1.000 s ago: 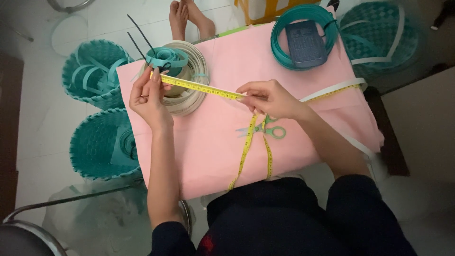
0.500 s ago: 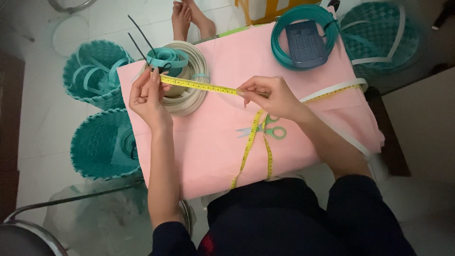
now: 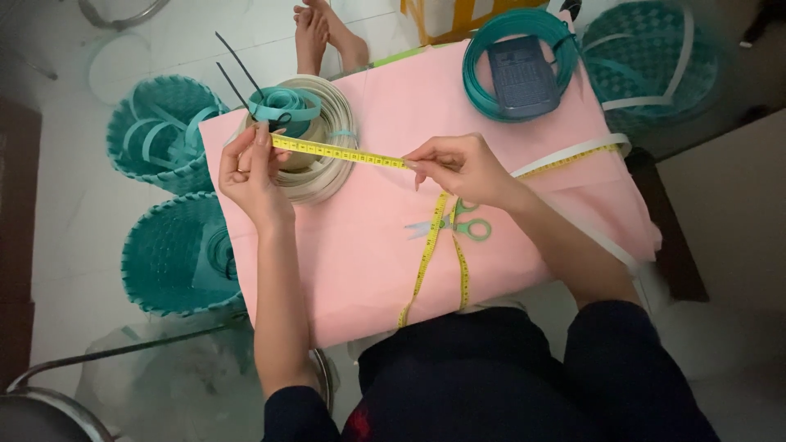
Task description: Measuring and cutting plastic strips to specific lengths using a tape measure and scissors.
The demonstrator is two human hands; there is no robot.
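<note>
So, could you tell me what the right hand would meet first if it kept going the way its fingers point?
Probably the cream strip coil: the right hand points left along the taut yellow tape measure, with the left hand beyond. Depth is unclear.

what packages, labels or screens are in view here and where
Box: top edge beyond the pink cloth, yellow and white, mostly cut off.
Dark keypad device: inside the teal coil at the cloth's far end, rectangular, grey-blue; any screen too small to tell.
No signs or labels visible.
</note>
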